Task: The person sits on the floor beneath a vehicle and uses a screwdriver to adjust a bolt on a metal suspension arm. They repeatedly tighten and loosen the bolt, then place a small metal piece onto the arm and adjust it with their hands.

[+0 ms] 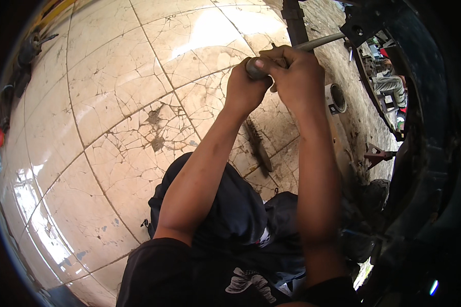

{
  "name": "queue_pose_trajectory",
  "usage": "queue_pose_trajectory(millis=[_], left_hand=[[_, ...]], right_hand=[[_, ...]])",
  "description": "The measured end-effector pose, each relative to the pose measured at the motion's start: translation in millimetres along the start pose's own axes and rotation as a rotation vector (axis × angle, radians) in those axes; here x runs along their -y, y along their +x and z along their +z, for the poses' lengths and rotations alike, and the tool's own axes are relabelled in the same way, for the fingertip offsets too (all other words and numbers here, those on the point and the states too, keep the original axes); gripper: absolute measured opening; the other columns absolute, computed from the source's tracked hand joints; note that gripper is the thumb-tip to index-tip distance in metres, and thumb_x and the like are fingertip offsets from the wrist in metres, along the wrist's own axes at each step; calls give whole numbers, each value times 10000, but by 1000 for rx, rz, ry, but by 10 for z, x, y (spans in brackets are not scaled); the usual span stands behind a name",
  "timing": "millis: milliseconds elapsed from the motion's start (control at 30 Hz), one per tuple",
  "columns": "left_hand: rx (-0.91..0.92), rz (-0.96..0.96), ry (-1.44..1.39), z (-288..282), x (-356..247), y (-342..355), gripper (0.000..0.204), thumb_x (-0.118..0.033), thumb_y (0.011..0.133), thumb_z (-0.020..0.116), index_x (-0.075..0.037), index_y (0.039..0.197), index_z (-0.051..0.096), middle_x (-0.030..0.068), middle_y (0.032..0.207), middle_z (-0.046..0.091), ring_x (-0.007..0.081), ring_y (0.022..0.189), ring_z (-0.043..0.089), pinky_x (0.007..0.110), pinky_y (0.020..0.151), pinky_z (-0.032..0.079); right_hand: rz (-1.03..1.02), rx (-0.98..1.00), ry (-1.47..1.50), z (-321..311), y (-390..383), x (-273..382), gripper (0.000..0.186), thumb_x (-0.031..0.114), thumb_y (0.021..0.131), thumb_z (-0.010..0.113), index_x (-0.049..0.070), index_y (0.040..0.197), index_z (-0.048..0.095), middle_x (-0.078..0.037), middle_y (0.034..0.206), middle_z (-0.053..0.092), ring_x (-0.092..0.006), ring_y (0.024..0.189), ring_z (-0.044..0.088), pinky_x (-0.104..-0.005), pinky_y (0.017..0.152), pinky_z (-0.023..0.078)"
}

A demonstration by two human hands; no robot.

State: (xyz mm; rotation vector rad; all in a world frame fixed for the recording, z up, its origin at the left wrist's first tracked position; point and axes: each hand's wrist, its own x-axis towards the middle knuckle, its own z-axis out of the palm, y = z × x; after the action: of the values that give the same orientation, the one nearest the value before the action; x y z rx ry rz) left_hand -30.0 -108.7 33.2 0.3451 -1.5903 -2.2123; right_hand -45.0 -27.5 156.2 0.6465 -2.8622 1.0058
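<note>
A grey metal rod (322,42) runs from a dark metal bracket (361,28) at the upper right down to a thick, rounded end between my hands. My left hand (245,91) is closed around that end from below and the left. Wrapped over the rod just to the right is my right hand (299,77), its thumb pressed against the knob. Both hands touch there, and their undersides are hidden. On the tiles below lies a wire brush (259,148), its bristles at the far end.
A short, pale, open-ended cylinder (336,98) stands right of my right wrist. Beyond it is a reddish jack stand (378,156) near dark vehicle parts. Cracked tiles (128,92) spread leftward, with a drill-like tool (30,48) at the edge. Another person's grey-trousered leg (391,84) shows far right.
</note>
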Motion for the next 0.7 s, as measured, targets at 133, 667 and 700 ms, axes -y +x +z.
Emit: queue_pose_trajectory(millis=[133,667,700], left_hand=[[-1,16,32,63,27,12,327,-74,824,783,-1,1133,707,124,965,772,227,860,733,379,779,573],[27,0,16,26,-40,-27,310,-70,913,788,14,1201,711,91,1118,777,170,1024,724,346,916,580],[6,40,21,35,-26,-26,287,-65,892,781,15,1158,709,102,1054,776,184,951,726,354,854,577]], right_hand=[[-71,-116,-125,51,165,-73,294,290,914,882,81,1118,846,-56,828,787,-120,609,694,-294,598,553],[-163,-103,333,86,-47,-343,225,181,898,887,62,1084,847,-83,905,817,-157,754,758,-298,697,610],[-191,-97,260,60,-43,-342,228,181,895,886,62,1086,847,-92,917,820,-170,776,768,-308,727,613]])
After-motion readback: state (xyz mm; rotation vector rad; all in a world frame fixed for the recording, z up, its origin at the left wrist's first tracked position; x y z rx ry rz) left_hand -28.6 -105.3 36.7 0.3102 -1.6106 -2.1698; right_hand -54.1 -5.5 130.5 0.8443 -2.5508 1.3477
